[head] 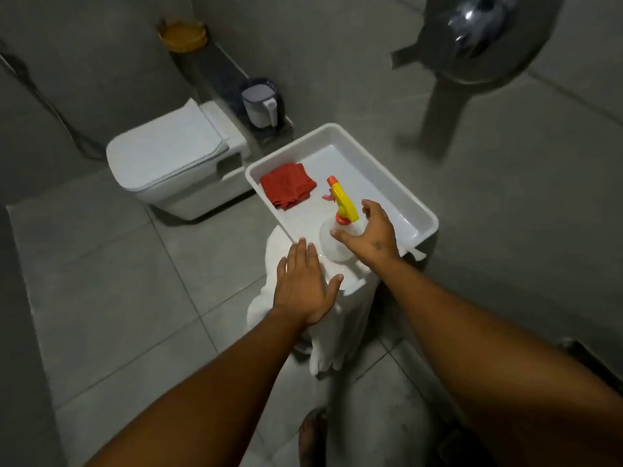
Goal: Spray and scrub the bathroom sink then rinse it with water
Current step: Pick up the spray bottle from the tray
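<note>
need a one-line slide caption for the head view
Right hand reaches over the spray bottle lying in a white tray beside a red cloth; left hand rests at the tray's near edge.

we look down at a white tray (377, 163) on a cloth-draped stand. in it lie a folded red cloth (288, 190) and a spray bottle (340, 227) with a yellow head. our right hand (369, 235) spreads open over the bottle; our left hand (305, 284) lies flat at the tray's near corner. a white toilet (168, 160) stands to the left.
</note>
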The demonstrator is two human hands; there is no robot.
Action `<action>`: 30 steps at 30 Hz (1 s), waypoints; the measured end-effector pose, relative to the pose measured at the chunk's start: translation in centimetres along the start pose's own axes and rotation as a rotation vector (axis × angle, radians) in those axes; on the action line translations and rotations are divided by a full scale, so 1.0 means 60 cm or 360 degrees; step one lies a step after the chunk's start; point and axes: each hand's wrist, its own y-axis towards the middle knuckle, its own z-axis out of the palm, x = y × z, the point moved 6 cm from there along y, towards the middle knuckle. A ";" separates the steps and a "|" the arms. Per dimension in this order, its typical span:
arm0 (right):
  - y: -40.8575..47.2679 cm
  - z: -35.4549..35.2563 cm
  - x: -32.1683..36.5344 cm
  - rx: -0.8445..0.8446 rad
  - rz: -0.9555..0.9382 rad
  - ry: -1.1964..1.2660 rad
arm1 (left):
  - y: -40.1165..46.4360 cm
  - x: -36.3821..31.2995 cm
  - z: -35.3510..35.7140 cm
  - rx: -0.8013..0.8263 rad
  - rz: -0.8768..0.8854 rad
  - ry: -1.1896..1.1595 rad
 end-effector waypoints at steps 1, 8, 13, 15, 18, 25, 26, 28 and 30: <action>0.013 0.005 -0.002 0.0007 -0.0003 -0.0009 | 0.010 0.003 0.011 0.0020 -0.0004 0.0018; 0.069 0.049 0.014 0.0193 -0.0235 0.0027 | 0.031 0.021 0.063 0.0062 0.0030 0.0149; 0.081 0.071 0.025 0.0095 -0.0305 0.0114 | 0.037 0.014 0.069 0.0053 0.0054 0.0169; 0.086 0.073 0.029 0.0060 -0.0322 0.0091 | 0.038 0.016 0.072 0.0037 0.0059 0.0174; 0.085 0.065 0.036 0.0019 -0.0328 0.0079 | 0.042 0.017 0.072 0.0044 0.0050 0.0211; -0.009 -0.062 0.088 -0.0136 -0.0435 0.0223 | 0.011 -0.012 0.056 0.0149 0.0160 0.0171; -0.036 -0.094 0.097 -0.0176 -0.0441 0.0241 | -0.003 -0.025 0.052 0.0176 0.0193 0.0181; -0.101 -0.166 0.112 -0.0259 -0.0445 0.0271 | -0.037 -0.061 0.044 0.0208 0.0281 0.0219; -0.180 -0.245 0.121 -0.0393 -0.0475 0.0216 | -0.079 -0.113 0.035 0.0238 0.0401 0.0190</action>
